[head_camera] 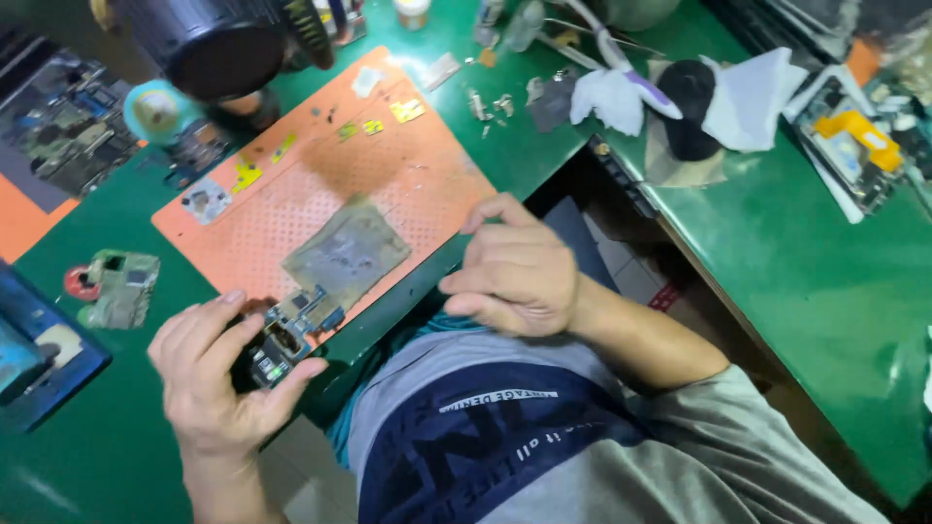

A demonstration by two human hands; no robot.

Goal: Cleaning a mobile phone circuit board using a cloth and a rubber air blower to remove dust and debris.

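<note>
Nearest the camera, the left hand (pixel 216 374) is wrapped around a small dark circuit board (pixel 283 340), thumb below and fingers curled over its top. The board sits at the near edge of the green table (pixel 777 262), its far end touching the near corner of the orange perforated mat (pixel 320 184). The right hand (pixel 516 277) is curled into a loose fist at the table edge, just right of the mat's near corner; whether anything is pinched inside it cannot be told.

On the mat, just beyond the board, lies a grey, smudged square pad (pixel 347 252). Farther up the mat sit several small yellow chips (pixel 374 126) and a pale square part (pixel 207 201) at the left edge.

Left of the mat, on the table, rests a green-tinted module with a red ring (pixel 115 286), and a blue tray (pixel 39 354) lies near the left border. Beyond, a teal round part (pixel 155 110) stands beside a large black cylinder (pixel 223 44) that hangs over the far left of the mat.

At the far right, crumpled white tissues (pixel 748 97) lie by a black round cap (pixel 687 97), with 1 dismantled device with an orange part (pixel 852 141) beyond them.
</note>
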